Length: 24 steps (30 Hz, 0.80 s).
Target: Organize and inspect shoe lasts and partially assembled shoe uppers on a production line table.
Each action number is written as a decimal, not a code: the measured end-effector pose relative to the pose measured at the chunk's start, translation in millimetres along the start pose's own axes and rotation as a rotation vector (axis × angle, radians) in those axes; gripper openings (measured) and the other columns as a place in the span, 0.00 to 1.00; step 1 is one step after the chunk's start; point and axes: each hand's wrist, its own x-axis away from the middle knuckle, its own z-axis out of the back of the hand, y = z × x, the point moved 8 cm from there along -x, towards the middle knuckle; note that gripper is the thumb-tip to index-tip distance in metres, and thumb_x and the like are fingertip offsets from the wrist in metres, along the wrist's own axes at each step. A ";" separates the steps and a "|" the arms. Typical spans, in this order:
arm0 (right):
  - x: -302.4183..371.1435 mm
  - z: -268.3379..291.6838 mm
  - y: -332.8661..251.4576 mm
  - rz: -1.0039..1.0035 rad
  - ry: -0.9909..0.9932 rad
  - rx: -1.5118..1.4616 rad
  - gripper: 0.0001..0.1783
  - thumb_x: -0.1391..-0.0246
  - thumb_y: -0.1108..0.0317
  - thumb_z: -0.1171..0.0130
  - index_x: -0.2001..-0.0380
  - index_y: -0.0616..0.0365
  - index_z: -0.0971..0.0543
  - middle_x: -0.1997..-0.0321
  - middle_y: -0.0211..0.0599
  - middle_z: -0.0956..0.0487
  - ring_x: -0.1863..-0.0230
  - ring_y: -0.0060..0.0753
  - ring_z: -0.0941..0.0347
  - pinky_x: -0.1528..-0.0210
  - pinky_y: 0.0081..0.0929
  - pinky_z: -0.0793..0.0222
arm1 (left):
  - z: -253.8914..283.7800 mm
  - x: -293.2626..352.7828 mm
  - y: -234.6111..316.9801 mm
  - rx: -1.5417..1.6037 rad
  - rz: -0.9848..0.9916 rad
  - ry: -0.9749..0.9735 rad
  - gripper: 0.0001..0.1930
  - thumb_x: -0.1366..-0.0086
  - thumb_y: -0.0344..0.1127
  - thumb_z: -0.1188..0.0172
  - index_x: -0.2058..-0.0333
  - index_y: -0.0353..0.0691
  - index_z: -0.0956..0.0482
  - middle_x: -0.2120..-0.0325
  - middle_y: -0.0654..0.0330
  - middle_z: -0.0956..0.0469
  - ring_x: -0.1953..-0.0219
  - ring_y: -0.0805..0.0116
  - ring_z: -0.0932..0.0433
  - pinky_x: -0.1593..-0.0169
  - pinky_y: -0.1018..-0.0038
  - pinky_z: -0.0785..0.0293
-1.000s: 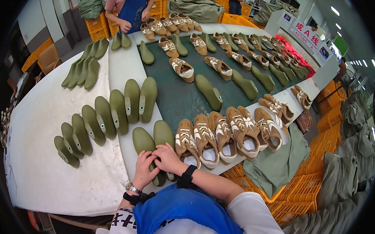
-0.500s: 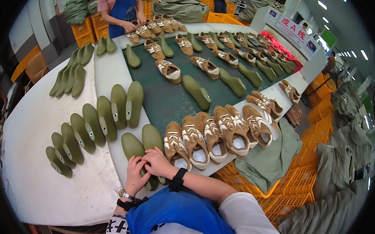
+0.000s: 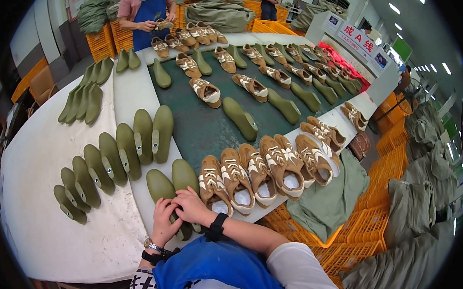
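Observation:
Two green shoe lasts, a left one (image 3: 160,184) and a right one (image 3: 184,173), lie side by side at the table's near edge. My left hand (image 3: 165,222) rests over the lower part of the left last, fingers bent and loosely apart. Beside it, my right hand (image 3: 191,205) lies across the right last with its fingers reaching toward the left hand. The fingertips of both hands nearly meet, and neither hand visibly grips anything. The hands cover part of both lasts. Right of them stands a row of brown sneakers (image 3: 236,176) with white stripes and laces.
More green lasts (image 3: 108,157) line the white table (image 3: 32,205) at left. Lasts and sneakers sit on the green conveyor belt (image 3: 199,125). Orange crates (image 3: 367,226) with grey-green cloth stand at right. Across the table, a co-worker (image 3: 151,19) in a blue apron handles a shoe.
My hands stay on the same two lasts. The belt items sit slightly left in the picture as the view shifts. The co-worker has lifted a shoe from the table.

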 end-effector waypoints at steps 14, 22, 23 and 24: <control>-0.2 -1.9 1.3 -0.019 -0.036 0.004 0.11 0.58 0.69 0.44 0.67 0.57 0.21 0.62 0.40 0.22 0.46 0.46 0.33 0.37 0.52 0.49 | -2.9 1.9 -4.2 -0.013 0.021 -0.027 0.22 0.57 0.32 0.36 0.59 0.37 0.26 0.57 0.50 0.30 0.49 0.44 0.35 0.40 0.56 0.42; 0.3 -0.2 -0.3 -0.027 -0.042 -0.012 0.12 0.58 0.69 0.44 0.67 0.58 0.22 0.60 0.44 0.23 0.46 0.46 0.34 0.36 0.51 0.51 | -2.3 2.1 -2.6 -0.006 0.009 -0.006 0.21 0.57 0.32 0.37 0.60 0.36 0.26 0.57 0.49 0.30 0.49 0.44 0.34 0.40 0.55 0.42; 0.3 -0.3 -0.9 -0.028 -0.049 -0.017 0.12 0.58 0.69 0.44 0.67 0.58 0.22 0.60 0.44 0.23 0.46 0.46 0.34 0.36 0.51 0.51 | -2.0 2.4 -2.8 -0.002 0.008 -0.001 0.21 0.57 0.32 0.37 0.60 0.36 0.26 0.57 0.49 0.29 0.49 0.44 0.34 0.40 0.55 0.42; 0.3 -0.2 -0.9 -0.027 -0.048 -0.016 0.12 0.58 0.69 0.44 0.67 0.58 0.22 0.60 0.44 0.23 0.46 0.46 0.34 0.36 0.51 0.51 | -1.4 2.1 -2.1 -0.002 0.007 0.000 0.21 0.57 0.32 0.37 0.60 0.36 0.26 0.57 0.49 0.29 0.49 0.44 0.34 0.40 0.55 0.42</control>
